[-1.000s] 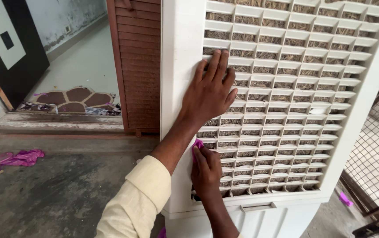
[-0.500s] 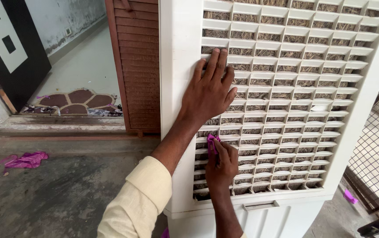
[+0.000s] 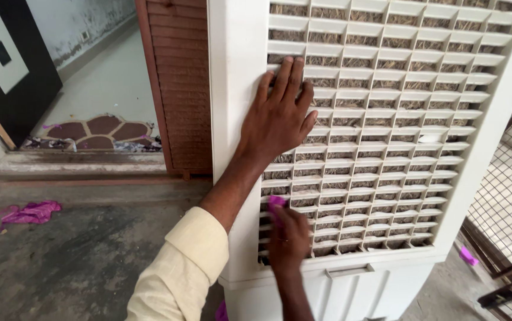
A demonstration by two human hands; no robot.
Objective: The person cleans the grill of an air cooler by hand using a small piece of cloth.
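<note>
A white air cooler (image 3: pixel 232 89) stands upright in front of me, its slatted grille (image 3: pixel 398 119) backed by straw-coloured padding. My left hand (image 3: pixel 279 116) lies flat on the upper left part of the grille, fingers spread and pointing up, in a cream sleeve. Below it, my right hand (image 3: pixel 288 241) presses a small pink cloth (image 3: pixel 276 205) against the lower left slats. Most of the cloth is hidden under the fingers.
A brown louvred door (image 3: pixel 181 89) stands left of the cooler, with a patterned mat (image 3: pixel 98 132) behind a raised threshold. A pink rag (image 3: pixel 30 212) lies on the grey concrete floor at left. A wire mesh frame (image 3: pixel 511 196) stands at right.
My right hand with the pink cloth has shifted slightly right and then down along the lower slats. My left hand has stayed flat on the grille.
</note>
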